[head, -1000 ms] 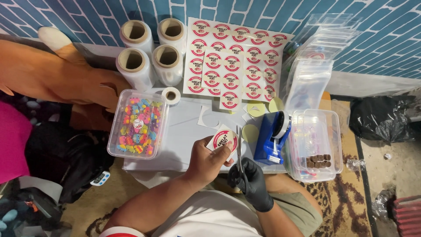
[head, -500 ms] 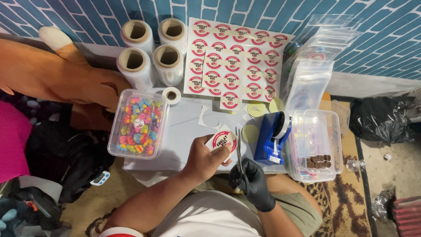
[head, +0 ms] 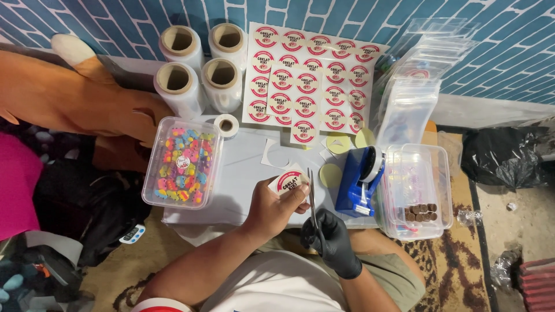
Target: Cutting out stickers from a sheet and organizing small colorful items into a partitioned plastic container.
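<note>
My bare left hand (head: 277, 207) pinches a piece of paper with a round red-and-white sticker (head: 290, 183) over the small grey table (head: 243, 173). In a black glove, my right hand (head: 330, 240) grips thin scissors (head: 312, 199), whose blades point up along the sticker's right edge. Sheets of the same round stickers (head: 309, 75) lean against the blue brick wall behind. Cut-out yellow backing circles (head: 338, 143) lie on the table just beyond my hands.
A clear box of colourful candies (head: 182, 162) sits left. Several rolls of clear film (head: 196, 63) and a small tape roll (head: 226, 125) stand behind it. A blue tape dispenser (head: 359, 182), a clear box with brown pieces (head: 417, 193) and stacked clear zip bags (head: 413, 86) are right.
</note>
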